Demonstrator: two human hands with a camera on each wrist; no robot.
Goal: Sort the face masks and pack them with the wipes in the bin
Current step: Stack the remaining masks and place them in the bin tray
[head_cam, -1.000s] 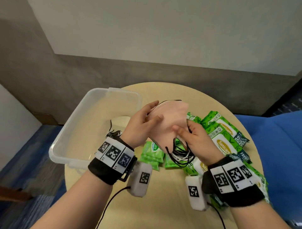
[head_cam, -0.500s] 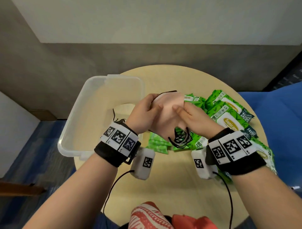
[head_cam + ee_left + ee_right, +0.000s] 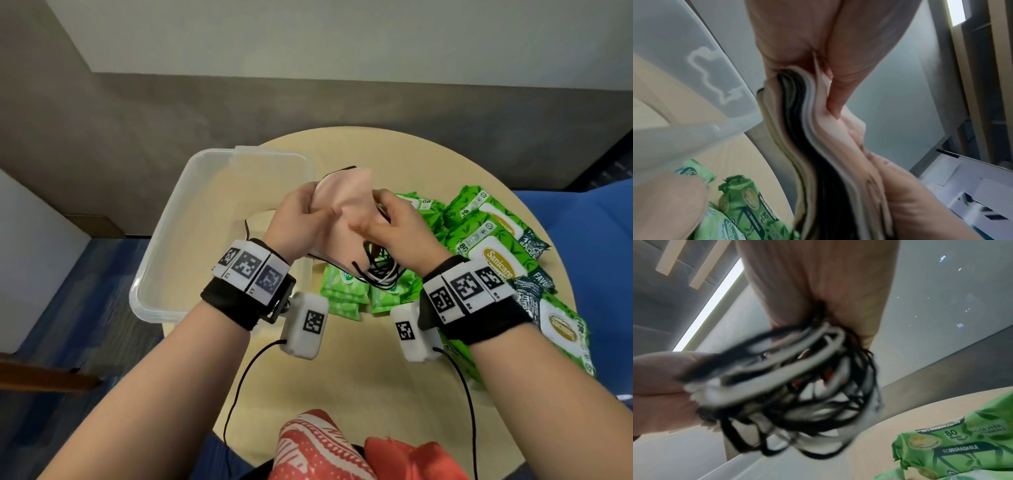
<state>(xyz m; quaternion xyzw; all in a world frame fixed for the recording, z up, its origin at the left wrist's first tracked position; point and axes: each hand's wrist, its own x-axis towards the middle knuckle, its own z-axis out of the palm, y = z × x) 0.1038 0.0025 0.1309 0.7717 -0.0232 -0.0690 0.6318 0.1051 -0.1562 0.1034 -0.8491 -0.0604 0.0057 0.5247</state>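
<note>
Your left hand (image 3: 301,219) and right hand (image 3: 394,229) both grip the mask stack (image 3: 342,205); the bin (image 3: 191,219) looks almost bare, wipes (image 3: 493,236) unpacked on the counter (image 3: 359,377).

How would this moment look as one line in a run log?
left hand: grips masks | right hand: grips masks | bin: no wipes | wipes: on table

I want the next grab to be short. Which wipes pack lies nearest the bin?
The small light green pack at the left end of the row, beside the bin's near right corner. The bigger Sanicare packs lie farther right.
</note>
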